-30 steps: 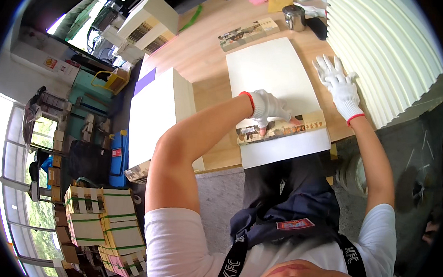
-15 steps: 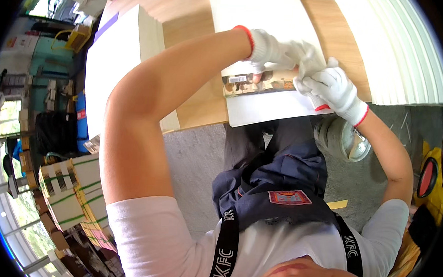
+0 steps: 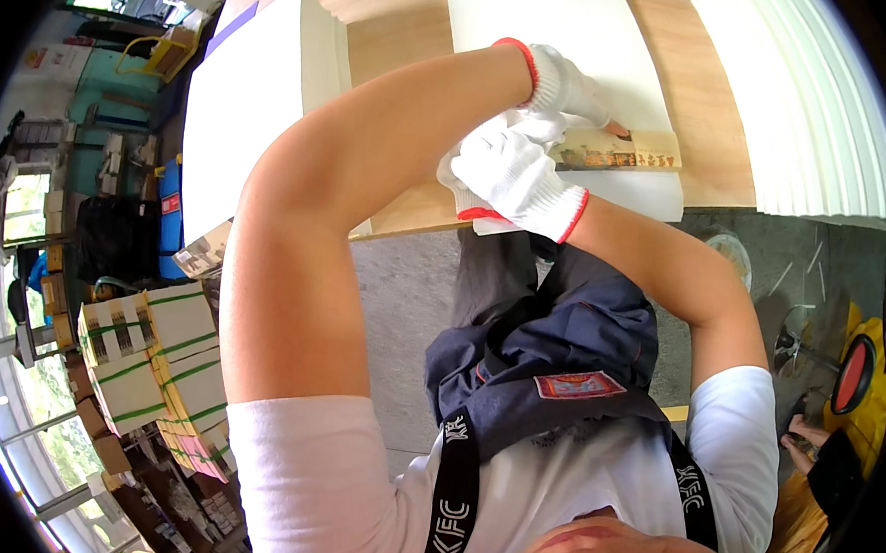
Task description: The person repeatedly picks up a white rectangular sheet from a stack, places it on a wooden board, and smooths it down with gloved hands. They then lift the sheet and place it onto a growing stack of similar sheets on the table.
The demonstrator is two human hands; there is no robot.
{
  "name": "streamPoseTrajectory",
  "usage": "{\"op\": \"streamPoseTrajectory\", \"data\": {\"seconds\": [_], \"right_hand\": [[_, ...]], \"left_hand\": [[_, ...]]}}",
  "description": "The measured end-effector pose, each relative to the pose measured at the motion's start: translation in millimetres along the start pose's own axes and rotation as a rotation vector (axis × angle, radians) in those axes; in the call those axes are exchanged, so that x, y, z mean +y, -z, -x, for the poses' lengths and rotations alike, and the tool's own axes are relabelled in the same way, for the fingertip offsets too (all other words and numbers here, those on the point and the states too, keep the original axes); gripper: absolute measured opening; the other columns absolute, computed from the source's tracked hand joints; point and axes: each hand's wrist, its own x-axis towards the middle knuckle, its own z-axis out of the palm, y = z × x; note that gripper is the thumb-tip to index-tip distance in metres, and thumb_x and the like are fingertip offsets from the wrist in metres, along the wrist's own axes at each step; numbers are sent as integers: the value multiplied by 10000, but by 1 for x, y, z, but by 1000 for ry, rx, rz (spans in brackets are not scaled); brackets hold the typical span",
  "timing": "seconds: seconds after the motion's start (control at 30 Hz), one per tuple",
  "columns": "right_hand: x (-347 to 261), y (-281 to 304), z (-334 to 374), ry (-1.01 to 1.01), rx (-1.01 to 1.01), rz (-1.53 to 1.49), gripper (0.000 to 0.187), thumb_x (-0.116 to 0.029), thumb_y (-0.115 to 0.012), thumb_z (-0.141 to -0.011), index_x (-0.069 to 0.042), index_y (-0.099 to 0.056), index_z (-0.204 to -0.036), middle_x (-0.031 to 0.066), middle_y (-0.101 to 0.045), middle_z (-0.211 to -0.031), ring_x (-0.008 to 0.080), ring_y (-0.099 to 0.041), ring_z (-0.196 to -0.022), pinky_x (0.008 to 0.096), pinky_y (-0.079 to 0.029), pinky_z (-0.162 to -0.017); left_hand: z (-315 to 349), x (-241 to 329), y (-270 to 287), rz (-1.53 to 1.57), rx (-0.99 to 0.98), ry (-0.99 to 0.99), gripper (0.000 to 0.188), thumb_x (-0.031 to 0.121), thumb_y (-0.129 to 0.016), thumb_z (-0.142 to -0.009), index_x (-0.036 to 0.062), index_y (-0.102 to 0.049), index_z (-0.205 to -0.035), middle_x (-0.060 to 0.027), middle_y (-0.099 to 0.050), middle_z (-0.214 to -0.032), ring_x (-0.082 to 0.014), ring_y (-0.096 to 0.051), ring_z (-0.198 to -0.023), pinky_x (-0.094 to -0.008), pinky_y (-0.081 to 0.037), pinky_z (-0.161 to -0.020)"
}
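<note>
While the left hand (image 3: 573,88) rests near the white sheet's (image 3: 557,12) near end, one bare fingertip touches the printed strip (image 3: 615,157) that lies across that end. I can't tell if its other fingers are apart or together. Just nearer the body, the right hand (image 3: 508,175) is crossed over to the sheet's left side, with its fingers curled tight on a white cloth (image 3: 481,214) with a red edge. Past the strip, the sheet's near edge pokes a little over the edge of the tabletop (image 3: 710,120). Bare wood makes a gap on the sheet's right, before a ridged white stack (image 3: 802,115). Left of the sheet is another bare gap, partly under the left arm, then a tall white stack (image 3: 241,116).
</note>
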Motion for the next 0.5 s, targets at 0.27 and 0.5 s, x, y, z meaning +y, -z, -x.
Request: {"op": "streamPoseTrajectory", "data": {"seconds": [0.27,0.5], "right_hand": [[37,34,30,-175,-30,-389,54,-172,-686,-818,-120,-691,-828,43,-637,-933,231,-633,-834,366,-520,-681],[-2,22,-6,67,86,-65,142,-166,-606,-801,-128,-694,-906,79,-655,-912,241,-655,-859,397,-515,-706]], "left_hand": [[0,4,8,60,-70,147,742,200,-701,-831,385,-381,-1475,-109,-502,-1388,-331,-658,-1016,-471,-569,-846],[9,-1,0,6,61,-49,886,102,-692,-786,424,-303,-1514,-59,-526,-1353,-317,-657,-1059,-422,-563,-896]]}}
